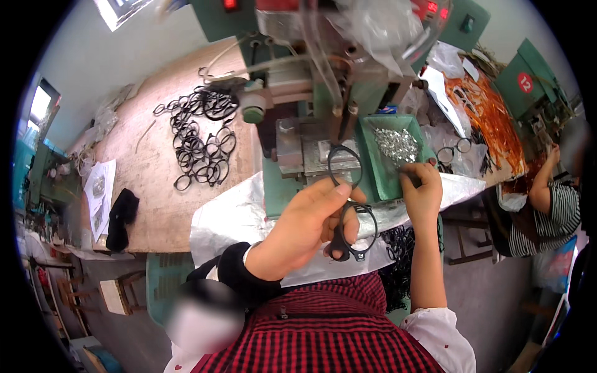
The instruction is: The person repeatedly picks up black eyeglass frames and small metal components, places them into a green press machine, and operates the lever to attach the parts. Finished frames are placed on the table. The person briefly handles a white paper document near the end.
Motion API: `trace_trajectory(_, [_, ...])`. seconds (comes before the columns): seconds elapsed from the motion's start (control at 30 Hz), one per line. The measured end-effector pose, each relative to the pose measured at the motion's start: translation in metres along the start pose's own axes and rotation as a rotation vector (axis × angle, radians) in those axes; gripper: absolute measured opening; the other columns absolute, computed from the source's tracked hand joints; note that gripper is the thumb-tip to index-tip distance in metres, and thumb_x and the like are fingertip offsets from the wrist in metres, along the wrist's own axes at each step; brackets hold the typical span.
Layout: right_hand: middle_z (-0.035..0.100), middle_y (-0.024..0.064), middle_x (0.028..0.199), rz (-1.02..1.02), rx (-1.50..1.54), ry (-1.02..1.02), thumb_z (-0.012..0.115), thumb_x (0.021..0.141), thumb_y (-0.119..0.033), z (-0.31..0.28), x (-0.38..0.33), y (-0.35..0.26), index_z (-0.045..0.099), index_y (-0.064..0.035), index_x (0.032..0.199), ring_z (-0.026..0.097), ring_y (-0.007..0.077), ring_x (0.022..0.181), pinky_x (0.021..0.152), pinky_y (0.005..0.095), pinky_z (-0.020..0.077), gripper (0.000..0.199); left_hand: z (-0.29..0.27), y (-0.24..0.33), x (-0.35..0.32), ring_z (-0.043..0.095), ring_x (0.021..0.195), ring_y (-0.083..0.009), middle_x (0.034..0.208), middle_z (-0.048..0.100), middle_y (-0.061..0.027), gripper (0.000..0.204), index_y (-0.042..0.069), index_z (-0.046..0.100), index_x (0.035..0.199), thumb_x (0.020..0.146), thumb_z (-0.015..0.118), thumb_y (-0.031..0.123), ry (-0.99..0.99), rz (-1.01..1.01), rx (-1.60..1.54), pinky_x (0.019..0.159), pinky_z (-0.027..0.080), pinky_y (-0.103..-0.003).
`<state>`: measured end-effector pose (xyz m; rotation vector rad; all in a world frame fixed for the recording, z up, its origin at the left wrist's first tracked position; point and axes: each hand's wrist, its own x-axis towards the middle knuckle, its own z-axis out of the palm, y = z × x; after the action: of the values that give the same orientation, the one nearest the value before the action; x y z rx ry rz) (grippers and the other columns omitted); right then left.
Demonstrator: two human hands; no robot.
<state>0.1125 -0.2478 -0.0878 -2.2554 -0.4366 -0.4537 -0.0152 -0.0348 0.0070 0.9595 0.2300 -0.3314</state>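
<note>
My left hand [298, 227] is closed around a black eyeglass frame [339, 241] in front of the machine. One round rim points up toward the machine's metal block, and the other hangs below my fingers. At the right, my right hand [426, 189] is at the near right edge of a green tray [372, 177]. Its fingers are bent and pressed together, and whatever they pinch is too small or hidden to see. Small silver metal parts [396, 144] are heaped in that tray. The green machine's metal fixture [317, 155] stands just beyond the frame.
Many black eyeglass frames [202, 143] lie heaped on the wooden table [152, 217] at left, near a black cloth [123, 217]. White sheeting [224, 217] covers the near edge. Orange frames [488, 118] lie at far right, where another person [544, 205] sits. More black pieces [398, 248] hang below.
</note>
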Motion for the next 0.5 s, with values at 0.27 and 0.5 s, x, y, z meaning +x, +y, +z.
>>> trace_trajectory(0.27, [0.063,0.0142,0.091,-0.215,-0.283,0.079,0.064,0.08,-0.003,0.017,0.003,0.01,0.063,-0.0018,0.09,0.058,0.0364,0.089,0.082,0.0427,0.0453,0.01,-0.042,-0.055,-0.041,0.063,0.07,-0.012,0.081,0.066,-0.007,0.021,0.002,0.056,0.105,0.099,0.053,0.023,-0.094,0.111,0.263,0.059,0.048,-0.025])
trace_trajectory(0.5, [0.064,0.002,0.09,0.153,0.379,0.112,0.062,0.09,-0.002,0.019,0.003,0.022,0.065,-0.0002,0.101,0.058,0.0092,0.083,0.079,0.0239,0.0462,0.012,-0.086,0.031,-0.124,0.061,0.077,-0.0156,0.086,0.067,-0.0086,0.012,-0.002,0.064,0.091,0.081,0.065,-0.009,1.098,1.112,1.025,0.072,0.048,-0.028])
